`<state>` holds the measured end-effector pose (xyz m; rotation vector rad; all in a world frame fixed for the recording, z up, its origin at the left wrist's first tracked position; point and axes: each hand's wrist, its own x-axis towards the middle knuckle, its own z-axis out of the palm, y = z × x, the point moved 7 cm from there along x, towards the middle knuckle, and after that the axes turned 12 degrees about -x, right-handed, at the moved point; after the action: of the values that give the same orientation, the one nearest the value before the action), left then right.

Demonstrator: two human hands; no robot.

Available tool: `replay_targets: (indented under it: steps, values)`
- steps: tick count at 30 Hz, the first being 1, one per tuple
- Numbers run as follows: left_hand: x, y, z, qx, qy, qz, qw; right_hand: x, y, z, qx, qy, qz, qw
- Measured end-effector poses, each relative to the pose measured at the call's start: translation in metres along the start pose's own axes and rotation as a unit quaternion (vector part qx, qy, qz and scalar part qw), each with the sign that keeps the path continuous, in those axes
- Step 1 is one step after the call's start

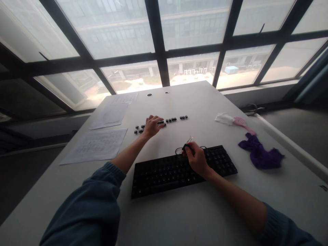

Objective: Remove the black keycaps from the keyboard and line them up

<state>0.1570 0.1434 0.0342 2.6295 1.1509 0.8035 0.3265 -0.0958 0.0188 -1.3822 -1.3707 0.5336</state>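
My left hand reaches over a row of small black keycaps on the white table. Its thumb and forefinger are apart, with keycaps showing around their tips; whether it touches one I cannot tell. In my closed right hand is what looks like a keycap puller, black at the grip, its thin wire prongs pointing up and away. That hand is above the right half of a black keyboard, hiding some of its keys. A thin black cable loops at the keyboard's back edge.
Printed paper sheets lie at the left of the white table. To the right are a crumpled white tissue or cloth, a pink round-headed item and a purple cloth. Large windows stand behind the table.
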Motion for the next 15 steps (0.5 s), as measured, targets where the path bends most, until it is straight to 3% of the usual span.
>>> replay_targets:
  steps: [4,9,15]
  values:
    - [0.001,0.002,-0.001,-0.01,-0.014,-0.024,1.0,-0.001,0.0,0.001,0.0,-0.002,-0.001,1.0]
    - [0.012,-0.001,0.016,-0.02,-0.06,-0.071,0.995,-0.001,0.0,0.0,0.006,0.002,0.002,1.0]
    - [0.016,-0.006,0.026,-0.025,-0.08,-0.066,0.994,0.0,-0.001,0.002,0.004,-0.009,-0.004,1.0]
